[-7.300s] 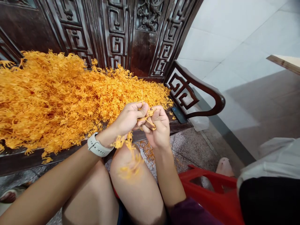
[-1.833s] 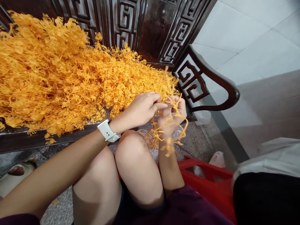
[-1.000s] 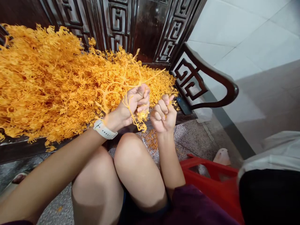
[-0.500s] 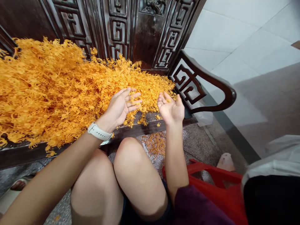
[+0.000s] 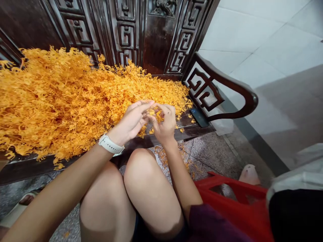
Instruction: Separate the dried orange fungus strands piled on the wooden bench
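Sprawling across the bench (image 5: 25,172), orange pieces (image 5: 75,97) lie tangled and spindly.

Light is shining on the right hand (image 5: 165,125). Above it, dark wood (image 5: 156,47) is gleaming. Far right of it, shadow is covering part of the wall (image 5: 252,30). Picture edges are looking stretched.

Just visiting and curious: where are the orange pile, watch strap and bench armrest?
Orange pile (image 5: 83,101), head view: its middle.
Watch strap (image 5: 111,145), head view: its outer band.
Bench armrest (image 5: 228,80), head view: its curved rail.
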A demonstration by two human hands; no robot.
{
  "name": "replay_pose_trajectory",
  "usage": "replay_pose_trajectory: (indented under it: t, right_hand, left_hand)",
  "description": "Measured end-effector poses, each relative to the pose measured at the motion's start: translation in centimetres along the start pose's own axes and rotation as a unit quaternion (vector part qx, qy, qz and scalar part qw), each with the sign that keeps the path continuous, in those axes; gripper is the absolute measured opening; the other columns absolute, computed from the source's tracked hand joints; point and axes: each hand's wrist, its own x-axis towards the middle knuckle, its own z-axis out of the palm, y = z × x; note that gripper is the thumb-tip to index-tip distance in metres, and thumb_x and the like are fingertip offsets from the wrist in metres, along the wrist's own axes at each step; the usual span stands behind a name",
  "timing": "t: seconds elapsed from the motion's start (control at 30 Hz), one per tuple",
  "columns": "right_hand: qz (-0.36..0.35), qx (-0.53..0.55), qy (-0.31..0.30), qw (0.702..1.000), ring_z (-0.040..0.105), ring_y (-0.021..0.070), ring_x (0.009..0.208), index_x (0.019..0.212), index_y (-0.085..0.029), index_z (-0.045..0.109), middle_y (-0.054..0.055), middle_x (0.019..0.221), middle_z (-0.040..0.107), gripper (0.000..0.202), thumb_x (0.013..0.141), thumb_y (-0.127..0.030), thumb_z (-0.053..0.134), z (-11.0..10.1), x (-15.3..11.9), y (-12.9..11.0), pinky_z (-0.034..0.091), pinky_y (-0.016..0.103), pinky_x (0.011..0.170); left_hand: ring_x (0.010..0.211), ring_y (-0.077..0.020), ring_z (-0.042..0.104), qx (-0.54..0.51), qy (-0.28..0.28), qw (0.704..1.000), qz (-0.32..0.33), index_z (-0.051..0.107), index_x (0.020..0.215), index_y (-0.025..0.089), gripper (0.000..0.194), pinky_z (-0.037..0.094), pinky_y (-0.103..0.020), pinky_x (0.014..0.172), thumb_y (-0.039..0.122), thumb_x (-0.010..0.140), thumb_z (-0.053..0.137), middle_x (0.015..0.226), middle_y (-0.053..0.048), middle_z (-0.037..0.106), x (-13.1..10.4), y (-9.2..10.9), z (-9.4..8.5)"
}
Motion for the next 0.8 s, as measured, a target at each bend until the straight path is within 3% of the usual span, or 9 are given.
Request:
replay_pose_trajectory:
  t: [0.17, 0.23, 0.33, 0.37, 0.47, 0.57, 0.67, 0.73, 0.8]
  right_hand:
    - [0.022, -0.042, 0.078, 0.996, 0.055, 0.0149, 0.112, 0.125, -0.013, 0.059, 0.011, 0.115, 0.058, 0.023, 0.105, -0.021, 0.052, 0.1, 0.4, -0.4, 0.049, 0.032, 0.097]
    - [0.042, -0.037, 0.088, 0.995, 0.053, 0.0177, 0.119, 0.133, -0.013, 0.057, 0.013, 0.121, 0.057, 0.033, 0.108, -0.032, 0.045, -0.1, 0.7, -1.0, 0.048, 0.037, 0.102]
    - [0.041, -0.019, 0.117, 0.992, 0.052, 0.0221, 0.123, 0.144, -0.012, 0.049, 0.016, 0.130, 0.053, 0.059, 0.106, -0.057, 0.046, -0.5, 0.9, -1.1, 0.048, 0.042, 0.105]
    - [0.035, -0.017, 0.129, 0.991, 0.053, 0.0214, 0.121, 0.142, -0.013, 0.050, 0.016, 0.128, 0.053, 0.058, 0.105, -0.057, 0.048, -0.6, 0.9, -0.9, 0.049, 0.041, 0.104]
    - [0.031, -0.006, 0.155, 0.987, 0.057, 0.0139, 0.109, 0.123, -0.015, 0.058, 0.010, 0.111, 0.058, 0.028, 0.107, -0.037, 0.050, -1.1, 0.9, -0.3, 0.051, 0.031, 0.096]
    - [0.157, 0.075, 0.159, 0.972, 0.056, 0.0067, 0.084, 0.101, -0.012, 0.058, 0.006, 0.092, 0.055, 0.027, 0.109, -0.035, 0.047, -1.6, 1.5, -0.3, 0.050, 0.022, 0.078]
    - [0.341, 0.223, 0.156, 0.900, 0.042, 0.0041, 0.063, 0.087, -0.012, 0.044, 0.002, 0.077, 0.043, 0.050, 0.106, -0.058, 0.048, -1.5, 2.5, -0.8, 0.039, 0.019, 0.058]
    - [0.386, 0.272, 0.155, 0.868, 0.036, 0.0039, 0.061, 0.083, -0.013, 0.037, 0.000, 0.073, 0.036, 0.058, 0.102, -0.066, 0.049, -1.3, 3.2, -1.1, 0.035, 0.018, 0.056]
    - [0.375, 0.245, 0.143, 0.883, 0.035, 0.0039, 0.064, 0.080, -0.013, 0.035, 0.000, 0.072, 0.035, 0.059, 0.102, -0.065, 0.050, -1.2, 3.5, -1.1, 0.036, 0.019, 0.060]
  left_hand:
    - [0.084, -0.0109, 0.065, -0.102, -0.030, 0.993, -0.056, 0.056, 0.096, 0.013, 0.016, 0.055, -0.024, 0.081, 0.027, 0.096, 0.064, 0.090, -0.005, 0.064, -1.3, 0.4, 1.5]
    - [0.092, -0.0142, 0.066, -0.116, -0.050, 0.990, -0.062, 0.057, 0.101, 0.014, 0.023, 0.055, -0.026, 0.084, 0.037, 0.099, 0.059, 0.096, -0.008, 0.065, -1.9, 0.5, 2.3]
    - [0.106, -0.0136, 0.065, -0.068, -0.094, 0.992, -0.044, 0.059, 0.112, 0.018, 0.023, 0.053, -0.024, 0.092, 0.039, 0.102, 0.057, 0.117, -0.008, 0.066, -2.8, 0.4, 3.2]
    - [0.110, -0.0135, 0.064, -0.045, -0.104, 0.993, -0.040, 0.059, 0.116, 0.019, 0.025, 0.052, -0.024, 0.095, 0.040, 0.102, 0.057, 0.124, -0.008, 0.065, -3.0, 0.3, 3.3]
    - [0.120, -0.0162, 0.062, 0.038, -0.133, 0.990, -0.032, 0.058, 0.126, 0.021, 0.036, 0.050, -0.028, 0.102, 0.048, 0.103, 0.054, 0.137, -0.010, 0.061, -3.2, -0.1, 3.0]
    - [0.126, -0.0183, 0.058, 0.231, -0.129, 0.962, 0.068, 0.059, 0.131, 0.019, 0.043, 0.046, -0.032, 0.108, 0.049, 0.100, 0.058, 0.140, -0.010, 0.059, -2.7, -0.6, 2.3]
    - [0.118, -0.0165, 0.059, 0.386, -0.105, 0.901, 0.166, 0.059, 0.130, 0.016, 0.046, 0.046, -0.029, 0.103, 0.048, 0.098, 0.062, 0.133, -0.010, 0.061, -1.7, -1.6, 2.1]
    - [0.101, -0.0134, 0.061, 0.395, -0.095, 0.895, 0.181, 0.060, 0.117, 0.014, 0.037, 0.047, -0.028, 0.091, 0.046, 0.100, 0.059, 0.117, -0.008, 0.064, -1.1, -2.4, 2.3]
    - [0.084, -0.0100, 0.054, 0.374, -0.071, 0.901, 0.209, 0.056, 0.097, 0.013, 0.029, 0.044, -0.026, 0.078, 0.042, 0.102, 0.055, 0.095, -0.004, 0.059, -0.5, -3.1, 2.5]
